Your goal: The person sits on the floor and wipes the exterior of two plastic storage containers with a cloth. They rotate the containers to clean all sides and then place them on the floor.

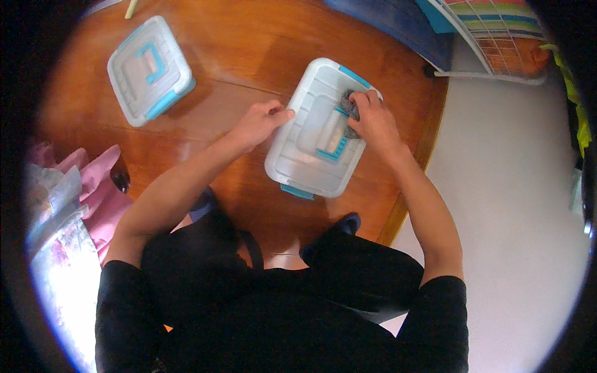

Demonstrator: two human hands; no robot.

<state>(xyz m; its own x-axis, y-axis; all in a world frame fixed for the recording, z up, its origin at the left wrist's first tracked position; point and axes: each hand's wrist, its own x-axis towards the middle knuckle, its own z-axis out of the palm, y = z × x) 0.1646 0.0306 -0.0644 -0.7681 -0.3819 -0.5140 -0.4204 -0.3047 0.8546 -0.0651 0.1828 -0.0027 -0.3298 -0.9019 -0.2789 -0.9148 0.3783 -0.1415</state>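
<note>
A clear plastic storage box (305,133) with a whitish lid, a blue handle and blue latches rests on the wooden floor in front of me, turned at a slant. My left hand (260,124) is closed at the lid's left rim, thumb and finger against the edge; whatever lies under its fingers is hidden. On the lid's right side, beside the handle, my right hand (377,123) presses a bunched grey cloth (349,105) with curled fingers. Part of the cloth is covered by that hand.
A second box (137,78) of the same kind stands farther off to the left. Pink and pale fabric (93,180) hangs at the left. A white wire rack (497,37) with striped cloth stands at the far right, beside a white wall (497,186). My knees are close below the box.
</note>
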